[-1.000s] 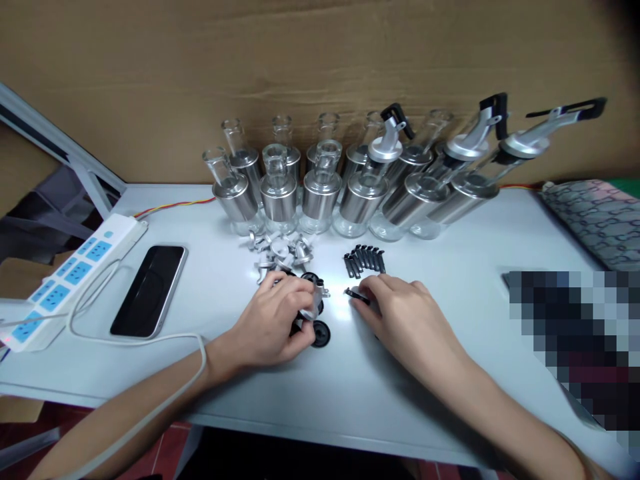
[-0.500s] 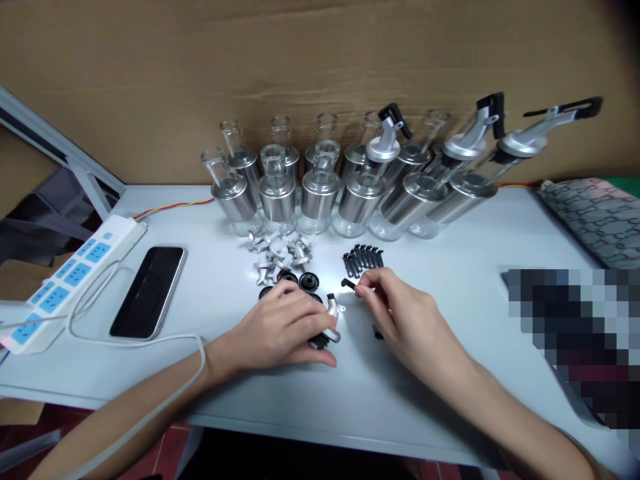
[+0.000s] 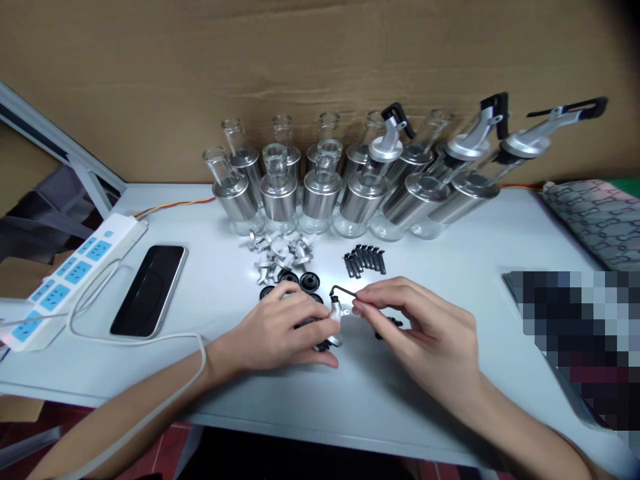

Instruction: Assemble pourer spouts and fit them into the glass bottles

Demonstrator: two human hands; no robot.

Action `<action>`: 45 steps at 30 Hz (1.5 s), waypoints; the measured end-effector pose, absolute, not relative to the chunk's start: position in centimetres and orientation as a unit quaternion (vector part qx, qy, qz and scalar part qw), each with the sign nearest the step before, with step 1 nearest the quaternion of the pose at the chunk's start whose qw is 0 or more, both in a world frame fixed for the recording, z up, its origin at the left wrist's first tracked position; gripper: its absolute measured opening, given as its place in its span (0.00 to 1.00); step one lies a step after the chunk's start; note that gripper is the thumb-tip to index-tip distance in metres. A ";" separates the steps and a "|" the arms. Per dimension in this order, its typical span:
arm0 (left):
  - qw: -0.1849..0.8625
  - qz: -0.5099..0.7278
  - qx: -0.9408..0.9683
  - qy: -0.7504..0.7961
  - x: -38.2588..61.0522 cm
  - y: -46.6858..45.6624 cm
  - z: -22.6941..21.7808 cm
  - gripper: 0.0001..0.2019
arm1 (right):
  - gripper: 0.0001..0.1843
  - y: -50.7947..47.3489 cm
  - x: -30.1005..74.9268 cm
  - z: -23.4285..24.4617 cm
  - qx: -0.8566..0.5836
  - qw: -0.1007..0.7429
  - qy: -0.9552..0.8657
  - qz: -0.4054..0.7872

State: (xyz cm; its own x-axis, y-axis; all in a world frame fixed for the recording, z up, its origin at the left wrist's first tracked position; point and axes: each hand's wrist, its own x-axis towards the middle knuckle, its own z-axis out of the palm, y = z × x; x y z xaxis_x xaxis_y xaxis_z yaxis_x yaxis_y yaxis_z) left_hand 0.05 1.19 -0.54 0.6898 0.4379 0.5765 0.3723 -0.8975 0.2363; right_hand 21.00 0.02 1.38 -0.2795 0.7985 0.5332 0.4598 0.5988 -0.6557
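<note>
My left hand [image 3: 280, 330] is closed around a small silver pour spout [image 3: 334, 317] with a black stopper under it, held low over the white table [image 3: 240, 387]. My right hand [image 3: 425, 327] pinches a thin black lever piece [image 3: 343, 291] whose hooked end sits just above the spout's tip. Behind the hands lie a pile of silver spouts [image 3: 280, 250], black round stoppers [image 3: 309, 281] and a row of black lever pieces [image 3: 365, 259]. Another black piece [image 3: 389, 325] lies under my right palm.
Several glass bottles with steel sleeves [image 3: 320, 193] line the cardboard wall; three at the right carry fitted spouts [image 3: 387, 143]. A phone [image 3: 149, 288] and a white power strip [image 3: 75, 273] lie at the left. A patterned pouch [image 3: 597, 220] sits at the right.
My right hand picked up a black lever piece and brought it left to the spout. My left hand drew the spout and stopper toward me and to the right.
</note>
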 end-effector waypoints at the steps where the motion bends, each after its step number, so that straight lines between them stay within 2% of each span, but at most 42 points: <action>1: 0.046 0.327 0.917 0.225 0.0 1.2 -0.6 0.15 | 0.10 0.0 21.0 1.4 -0.401 0.451 -0.774 0.192; 8: 0.033 0.336 0.908 0.247 0.0 1.2 -0.6 0.15 | 0.11 0.0 21.1 1.2 -0.365 0.450 -0.795 0.181; 14: 0.078 0.359 0.892 0.265 -0.1 1.2 -0.7 0.07 | 0.10 -0.2 20.8 1.2 -0.378 0.437 -0.795 0.184; 25: 0.220 0.401 0.849 0.266 0.0 0.4 -1.4 0.10 | 0.09 -0.2 21.0 0.6 -0.332 0.366 -0.867 0.060; 34: 0.219 0.388 0.855 0.265 0.0 0.5 -1.2 0.11 | 0.08 -0.1 21.2 0.3 -0.300 0.338 -0.890 0.058; 37: 0.206 0.390 0.857 0.268 0.0 0.7 -1.0 0.10 | 0.07 -0.1 20.9 0.7 -0.301 0.380 -0.866 0.126; 40: 0.190 0.395 0.860 0.260 -0.1 0.8 -0.8 0.09 | 0.05 -0.1 20.6 1.3 -0.361 0.419 -0.785 0.281; 42: 0.184 0.398 0.861 0.256 -0.1 0.9 -0.7 0.09 | 0.02 0.0 20.4 1.7 -0.416 0.411 -0.692 0.423; 45: 0.170 0.392 0.872 0.241 -0.1 0.9 -0.7 0.09 | 0.08 0.5 20.4 1.9 -0.442 0.365 -0.558 0.600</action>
State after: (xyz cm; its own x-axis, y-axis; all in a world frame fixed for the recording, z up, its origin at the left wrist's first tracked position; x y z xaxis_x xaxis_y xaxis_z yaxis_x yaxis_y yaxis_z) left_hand -0.10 0.91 -0.66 0.5767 0.5529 0.6014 0.2871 -0.8263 0.4845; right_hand 20.41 0.54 1.89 -0.3427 0.9313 -0.1234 0.0541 -0.1116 -0.9923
